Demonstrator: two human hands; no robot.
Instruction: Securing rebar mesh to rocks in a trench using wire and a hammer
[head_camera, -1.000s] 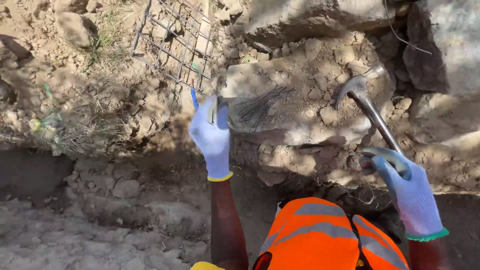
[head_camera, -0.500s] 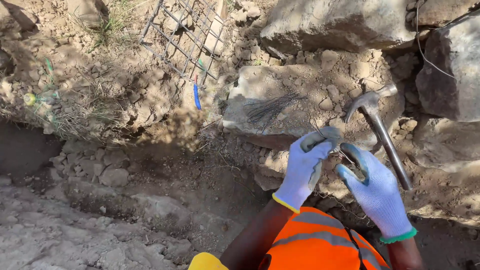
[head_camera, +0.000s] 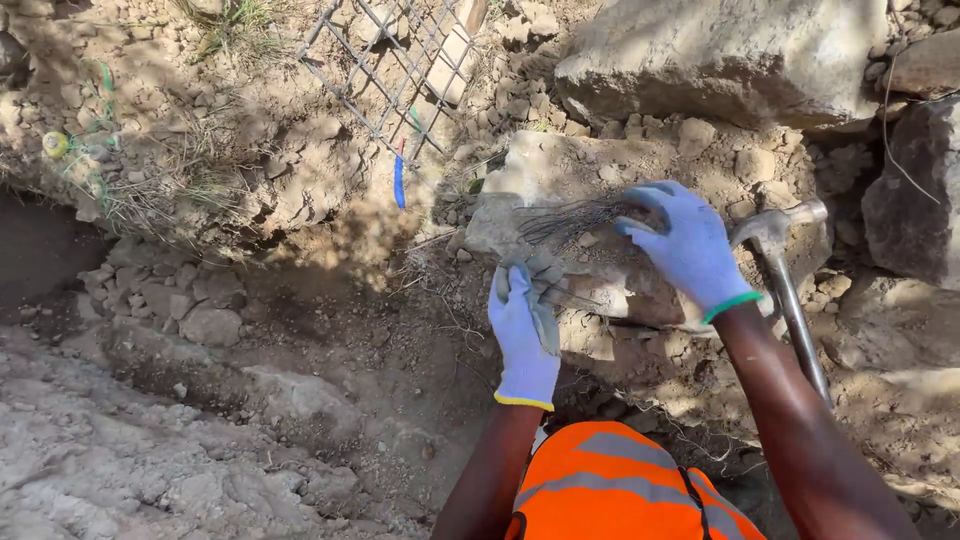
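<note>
Large pale boulder (head_camera: 720, 55): top right, upper edge cut off by the frame. Dark rock (head_camera: 915, 195) beside it, right side cut off.

Earth bank and trench (head_camera: 250, 330): dry clods and stones, left part in deep shadow, detail there hard to read.

Steel mesh panel (head_camera: 400, 70): leaning on the bank, top cut off; a blue strip (head_camera: 399, 182) hangs at its lower edge.

Flat stone (head_camera: 560, 185): centre, bearing a bundle of thin dark wires (head_camera: 570, 218).

Orange reflective vest (head_camera: 620, 485): bottom edge, only partly in view.

Hammer (head_camera: 785, 265): metal head resting against the soil, shaft running down behind the right forearm, grip end hidden.

Right hand (head_camera: 685, 245): blue glove, green cuff, fingers spread and bent over the right end of the wire bundle, touching it; whether they pinch any strand cannot be told.

Left hand (head_camera: 525, 325): blue glove, yellow cuff, fingers curled shut around a grey tool (head_camera: 545, 300), just below the stone; the tool's working end is blurred, its kind unclear.
</note>
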